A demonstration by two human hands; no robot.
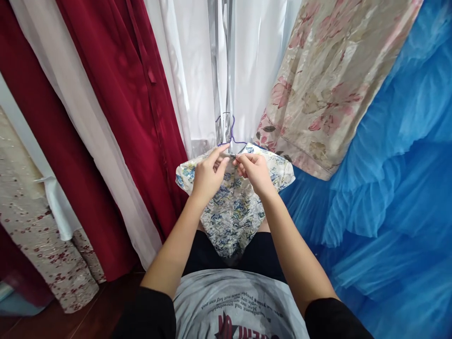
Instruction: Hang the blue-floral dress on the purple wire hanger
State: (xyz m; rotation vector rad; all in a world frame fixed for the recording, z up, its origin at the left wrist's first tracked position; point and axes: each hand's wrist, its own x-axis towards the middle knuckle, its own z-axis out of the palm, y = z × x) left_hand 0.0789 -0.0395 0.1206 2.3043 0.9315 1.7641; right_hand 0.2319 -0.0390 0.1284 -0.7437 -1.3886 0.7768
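A white dress with a blue and yellow floral print (231, 212) hangs in front of me on a purple hanger (233, 125), its lower part reaching down over my lap. My left hand (209, 173) and my right hand (254, 173) meet at the middle of its neckline. Thumb and fingers of both hands are pinched there, the fingertips almost touching. A small greyish strip (231, 155) shows between them; it seems part of the neckline, but its kind is too small to tell. White straps (229, 84) hang down just behind the hanger hook.
Dark red drapes (102, 84) and a pale drape (81, 84) hang at the left, with a sequined floral fabric (42, 254) beyond. White fabric (197, 70) hangs behind. A beige dress with pink flowers (328, 80) and blue tulle (388, 212) crowd the right.
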